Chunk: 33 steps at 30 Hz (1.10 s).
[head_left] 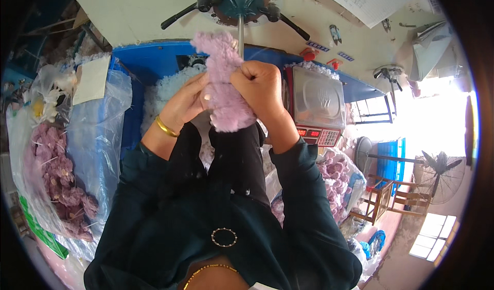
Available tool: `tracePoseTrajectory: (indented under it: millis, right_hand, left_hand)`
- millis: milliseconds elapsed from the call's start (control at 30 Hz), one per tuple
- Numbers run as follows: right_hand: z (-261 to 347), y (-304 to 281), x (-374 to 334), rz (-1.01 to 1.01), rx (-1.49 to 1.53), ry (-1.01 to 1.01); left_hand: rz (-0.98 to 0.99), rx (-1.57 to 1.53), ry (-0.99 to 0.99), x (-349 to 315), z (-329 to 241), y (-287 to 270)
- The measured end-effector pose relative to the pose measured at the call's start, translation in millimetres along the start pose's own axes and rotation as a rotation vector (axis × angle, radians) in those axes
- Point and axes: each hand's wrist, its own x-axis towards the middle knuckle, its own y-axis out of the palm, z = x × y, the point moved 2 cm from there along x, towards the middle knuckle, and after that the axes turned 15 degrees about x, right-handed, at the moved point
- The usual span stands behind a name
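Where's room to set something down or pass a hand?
Bare: scale pan, beyond its keypad; cream panel left of left lever, likely upright, hand room only.
Crowded: plush between left hand and right hand; pink pieces, left; papers, snips, upper right.

I'm looking into a workshop, apparently for plush goods: a lilac plush piece (226, 97) is in work beside a steel tube (241, 33) with black handles (296, 28), above a blue trough (154, 45) of pale fluffy fibre (164, 87). I can make out a digital scale (318, 102), thread snips (335, 34) and clear plastic bags (105, 120) of more plush pieces (56, 179) left and right. Further off I see a caged fan (437, 171), wooden chairs (383, 201) and a blotchy wall (404, 238).
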Motion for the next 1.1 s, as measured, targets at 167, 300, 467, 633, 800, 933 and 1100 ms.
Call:
tracePoseTrajectory:
  millis: [167, 300, 467, 633, 800, 933, 1100]
  right_hand:
    - [-18, -30, 6, 0.157, 0.330, 0.295]
    - [-39, -65, 17, 0.221, 0.561, 0.344]
    - [5, -69, 21, 0.200, -0.071, 0.033]
    - [1, -17, -13, 0.316, -0.423, 0.027]
    - [-6, 5, -39, 0.166, -0.459, -0.115]
    - [-9, -28, -10, 0.245, -0.292, -0.223]
    - [-13, -2, -25, 0.150, -0.355, -0.281]
  left_hand:
    - [0.295, -0.347, -0.164, 17, 4, 26]
    - [-0.161, -0.210, -0.132, 26, 9, 69]
    - [-0.173, -0.027, -0.036, 34, 4, 67]
    - [-0.346, 0.270, 0.221, 17, 8, 62]
    - [-0.274, 0.576, 0.340, -1, 4, 56]
    - [-0.247, 0.786, 0.238, 17, 4, 62]
    - [-0.250, 0.852, 0.361, 3, 0, 54]
